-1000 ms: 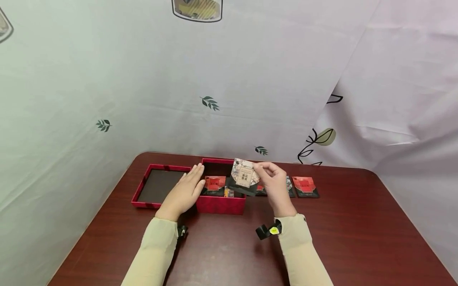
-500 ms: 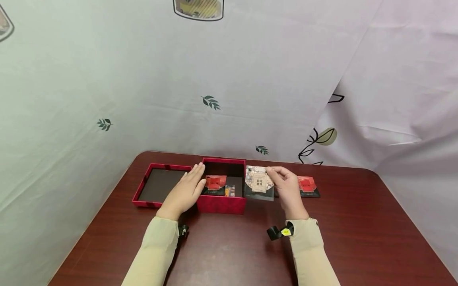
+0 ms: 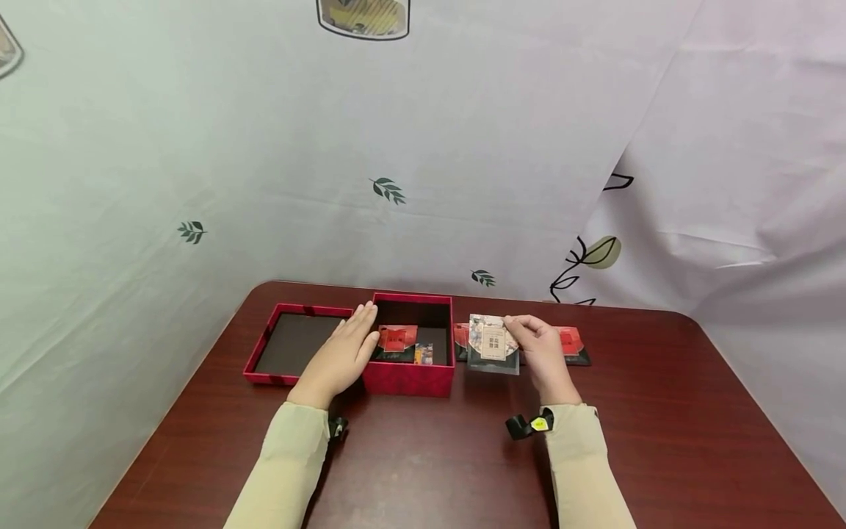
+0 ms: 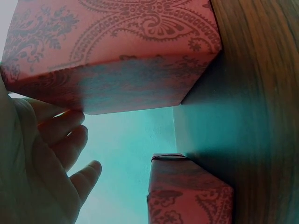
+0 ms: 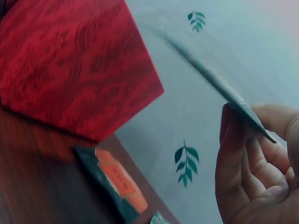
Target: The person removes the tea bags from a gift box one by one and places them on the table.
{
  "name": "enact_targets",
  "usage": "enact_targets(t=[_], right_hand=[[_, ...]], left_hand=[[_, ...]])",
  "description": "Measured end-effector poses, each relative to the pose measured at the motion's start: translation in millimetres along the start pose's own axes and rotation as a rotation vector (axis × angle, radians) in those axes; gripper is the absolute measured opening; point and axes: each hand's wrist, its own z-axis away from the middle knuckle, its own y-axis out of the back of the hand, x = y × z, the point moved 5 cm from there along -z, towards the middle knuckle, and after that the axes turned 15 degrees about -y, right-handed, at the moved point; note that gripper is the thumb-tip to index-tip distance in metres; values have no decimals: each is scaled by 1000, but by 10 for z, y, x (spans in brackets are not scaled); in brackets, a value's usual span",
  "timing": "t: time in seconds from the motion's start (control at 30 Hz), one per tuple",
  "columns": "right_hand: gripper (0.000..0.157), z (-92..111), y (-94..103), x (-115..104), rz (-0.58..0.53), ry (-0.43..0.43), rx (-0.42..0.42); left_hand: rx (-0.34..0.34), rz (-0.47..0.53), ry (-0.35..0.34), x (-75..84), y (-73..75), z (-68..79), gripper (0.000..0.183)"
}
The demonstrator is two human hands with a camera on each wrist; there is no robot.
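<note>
My right hand (image 3: pixel 542 353) pinches a flat black-and-cream sachet (image 3: pixel 492 344) by its upper right edge, to the right of the red box (image 3: pixel 410 380). Seen edge-on in the right wrist view, the sachet (image 5: pixel 210 77) sits between thumb and fingers, above the table. My left hand (image 3: pixel 340 354) lies with straight fingers along the left side of the box; in the left wrist view its fingertips are right at the patterned wall (image 4: pixel 135 84). Inside the open box lie a red-and-black sachet (image 3: pixel 398 341) and a small yellow-orange piece (image 3: pixel 424 354).
A shallow red lid (image 3: pixel 300 345) with a dark inside lies left of the box. Red-and-black sachets lie in a row right of the box, one by its wall (image 3: pixel 460 342) and one farther right (image 3: pixel 572 344). A printed curtain (image 3: pixel 423 147) hangs behind the table.
My right hand has carried the sachet from over the box to the right and slightly down, uncovering the box's dark floor. The left hand has stayed in place.
</note>
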Motion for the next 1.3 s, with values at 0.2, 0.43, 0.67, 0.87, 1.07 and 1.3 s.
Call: enact_targets(t=[0.2, 0.43, 0.67, 0.87, 1.07, 1.3], right_hand=[[19, -101, 39, 135, 142, -39, 13], [19, -156, 25, 246, 250, -109, -96], [22, -174, -21, 336, 359, -132, -221], [21, -204, -60, 410, 390, -130, -268], [19, -221, -68, 465, 407, -141, -251], [16, -189, -91, 444, 512, -101, -183]], left_hand=[[1, 2, 4, -4, -7, -1, 59], [-1, 1, 1, -4, -2, -5, 59], [-4, 4, 3, -6, -3, 0, 58], [-4, 3, 0, -3, 3, 3, 59], [-2, 6, -3, -3, 1, 1, 59], [-3, 9, 2, -7, 4, -2, 59]])
